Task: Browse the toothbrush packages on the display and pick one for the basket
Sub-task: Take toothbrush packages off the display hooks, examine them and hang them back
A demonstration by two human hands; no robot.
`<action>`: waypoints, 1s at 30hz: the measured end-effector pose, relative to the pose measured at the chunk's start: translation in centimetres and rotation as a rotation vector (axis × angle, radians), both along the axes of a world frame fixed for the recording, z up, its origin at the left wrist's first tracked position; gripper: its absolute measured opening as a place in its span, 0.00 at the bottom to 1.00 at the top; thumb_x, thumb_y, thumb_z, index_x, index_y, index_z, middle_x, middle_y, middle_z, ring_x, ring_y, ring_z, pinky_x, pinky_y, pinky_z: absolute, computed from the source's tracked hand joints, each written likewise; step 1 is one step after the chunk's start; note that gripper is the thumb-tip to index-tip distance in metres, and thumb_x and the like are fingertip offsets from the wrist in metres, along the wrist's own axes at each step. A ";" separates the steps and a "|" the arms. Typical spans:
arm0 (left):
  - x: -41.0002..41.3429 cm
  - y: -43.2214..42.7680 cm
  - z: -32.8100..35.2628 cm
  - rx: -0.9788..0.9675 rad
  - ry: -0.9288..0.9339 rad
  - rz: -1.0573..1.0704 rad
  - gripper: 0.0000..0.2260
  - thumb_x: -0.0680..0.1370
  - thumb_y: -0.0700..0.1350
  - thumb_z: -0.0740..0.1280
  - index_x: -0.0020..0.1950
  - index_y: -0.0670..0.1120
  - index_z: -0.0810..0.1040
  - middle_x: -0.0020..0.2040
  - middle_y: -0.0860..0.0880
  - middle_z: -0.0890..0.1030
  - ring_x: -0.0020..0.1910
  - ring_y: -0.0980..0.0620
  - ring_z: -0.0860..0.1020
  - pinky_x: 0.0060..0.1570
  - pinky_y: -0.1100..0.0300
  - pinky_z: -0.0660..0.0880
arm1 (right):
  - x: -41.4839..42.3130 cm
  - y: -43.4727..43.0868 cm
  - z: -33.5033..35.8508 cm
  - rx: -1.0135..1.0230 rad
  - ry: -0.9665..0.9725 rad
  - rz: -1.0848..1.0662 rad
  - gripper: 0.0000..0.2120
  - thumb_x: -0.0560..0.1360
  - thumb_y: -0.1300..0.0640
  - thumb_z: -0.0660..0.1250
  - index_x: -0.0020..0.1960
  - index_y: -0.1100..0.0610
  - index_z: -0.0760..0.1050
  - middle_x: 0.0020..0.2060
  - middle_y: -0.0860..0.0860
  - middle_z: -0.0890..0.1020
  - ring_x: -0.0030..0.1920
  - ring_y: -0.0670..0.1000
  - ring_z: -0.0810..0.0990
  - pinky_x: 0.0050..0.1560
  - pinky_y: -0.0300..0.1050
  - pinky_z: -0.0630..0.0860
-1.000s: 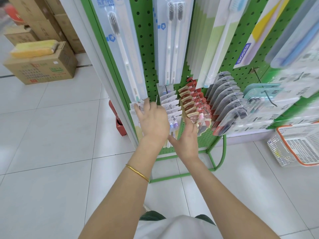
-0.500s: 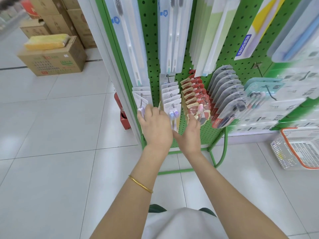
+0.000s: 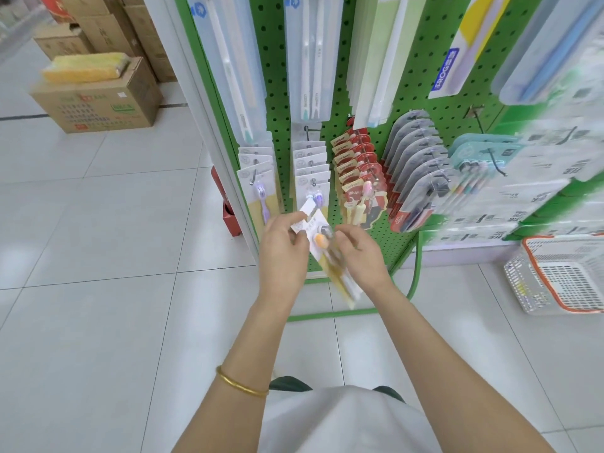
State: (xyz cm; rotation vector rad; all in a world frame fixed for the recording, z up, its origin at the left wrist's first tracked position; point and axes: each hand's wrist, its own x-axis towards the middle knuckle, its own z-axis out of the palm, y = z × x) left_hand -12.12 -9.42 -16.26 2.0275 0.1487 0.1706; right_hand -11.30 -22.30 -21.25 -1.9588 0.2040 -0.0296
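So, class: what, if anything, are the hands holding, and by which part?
A toothbrush package: the left hand pinches its top card end, the right hand its right edge.

The pegboard display [image 3: 421, 60] is seen in bright green, dotted with dark holes. The package [image 3: 318, 238] is coloured white and yellow, with an orange brush head. The basket [image 3: 526, 286] is latticed white and rimmed in orange. Red cards [image 3: 354, 148] are noted, and the floor [image 3: 98, 289] is tiled pale grey.

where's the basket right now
In the head view the basket sits on the floor at the far right, beside the foot of the green pegboard display.
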 end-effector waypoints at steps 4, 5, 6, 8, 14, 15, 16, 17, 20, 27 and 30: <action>0.8 -1.1 0.2 -0.174 -0.009 0.063 0.12 0.78 0.38 0.62 0.59 0.46 0.78 0.43 0.49 0.79 0.35 0.58 0.72 0.34 0.74 0.69 | -0.6 -2.2 1.3 0.165 0.038 -0.008 0.06 0.79 0.59 0.62 0.48 0.56 0.78 0.41 0.47 0.79 0.36 0.37 0.74 0.37 0.28 0.69; 1.1 -1.5 0.5 -0.202 -0.024 0.073 0.11 0.78 0.38 0.62 0.59 0.46 0.78 0.46 0.50 0.79 0.35 0.61 0.73 0.36 0.75 0.69 | -0.7 -2.6 1.6 0.207 0.038 -0.004 0.06 0.78 0.61 0.63 0.46 0.58 0.79 0.40 0.49 0.79 0.36 0.38 0.74 0.39 0.30 0.70; 1.4 -2.0 0.7 -0.225 -0.043 0.074 0.10 0.79 0.39 0.62 0.58 0.46 0.78 0.49 0.51 0.79 0.37 0.64 0.74 0.39 0.76 0.69 | -0.8 -2.8 1.9 0.242 0.032 0.008 0.06 0.78 0.61 0.64 0.45 0.60 0.79 0.39 0.55 0.80 0.38 0.42 0.75 0.42 0.34 0.72; 2.0 -3.2 1.2 -0.255 -0.089 0.057 0.10 0.80 0.39 0.60 0.59 0.47 0.76 0.55 0.53 0.77 0.47 0.64 0.75 0.49 0.73 0.71 | -0.9 -3.1 2.4 0.303 0.002 0.013 0.06 0.77 0.61 0.65 0.45 0.62 0.78 0.40 0.60 0.79 0.41 0.48 0.75 0.47 0.42 0.73; 2.1 -6.7 0.4 -0.196 -0.277 -0.051 0.12 0.83 0.42 0.53 0.63 0.44 0.70 0.59 0.53 0.73 0.59 0.62 0.70 0.61 0.68 0.65 | -0.8 -2.3 3.5 0.551 -0.095 -0.147 0.09 0.77 0.63 0.64 0.39 0.56 0.73 0.30 0.47 0.72 0.33 0.45 0.67 0.38 0.40 0.66; 1.9 -7.0 0.1 -0.164 -0.301 -0.076 0.13 0.83 0.43 0.53 0.65 0.44 0.69 0.60 0.54 0.71 0.60 0.65 0.68 0.61 0.72 0.63 | -0.7 -2.3 3.6 0.595 -0.096 -0.176 0.09 0.76 0.62 0.65 0.38 0.55 0.74 0.31 0.48 0.73 0.34 0.46 0.68 0.39 0.41 0.67; 1.7 -7.3 -0.3 -0.123 -0.307 -0.109 0.15 0.83 0.44 0.53 0.68 0.44 0.67 0.62 0.54 0.70 0.60 0.66 0.67 0.60 0.75 0.60 | -0.6 -2.4 3.8 0.639 -0.089 -0.201 0.09 0.75 0.60 0.66 0.37 0.53 0.75 0.33 0.49 0.75 0.37 0.48 0.70 0.42 0.43 0.68; 1.6 -7.4 -0.7 -0.078 -0.299 -0.156 0.17 0.83 0.45 0.54 0.71 0.44 0.64 0.64 0.53 0.68 0.62 0.66 0.65 0.60 0.78 0.57 | -0.6 -2.5 4.0 0.682 -0.076 -0.223 0.08 0.73 0.58 0.67 0.35 0.51 0.77 0.35 0.50 0.76 0.39 0.50 0.72 0.45 0.45 0.70; 1.1 -7.5 -1.7 0.060 -0.234 -0.312 0.26 0.82 0.48 0.56 0.77 0.44 0.52 0.72 0.49 0.61 0.67 0.65 0.58 0.60 0.81 0.51 | -0.6 -3.3 4.2 0.779 -0.046 -0.285 0.13 0.75 0.59 0.66 0.32 0.50 0.79 0.39 0.53 0.78 0.45 0.54 0.74 0.52 0.51 0.70; -0.2 -7.5 -2.0 0.246 -0.168 -0.610 0.33 0.80 0.48 0.61 0.78 0.48 0.44 0.75 0.46 0.56 0.73 0.56 0.56 0.66 0.65 0.58 | 0.0 -5.5 5.0 0.968 -0.079 -0.509 0.10 0.79 0.64 0.61 0.39 0.58 0.73 0.29 0.51 0.79 0.28 0.47 0.78 0.31 0.39 0.76; -0.3 -7.4 -2.0 0.304 -0.094 -0.753 0.34 0.80 0.51 0.61 0.78 0.50 0.43 0.75 0.47 0.55 0.72 0.52 0.58 0.67 0.56 0.62 | 0.1 -6.5 5.2 1.039 -0.111 -0.623 0.10 0.79 0.65 0.61 0.39 0.58 0.71 0.28 0.50 0.79 0.26 0.46 0.77 0.29 0.39 0.76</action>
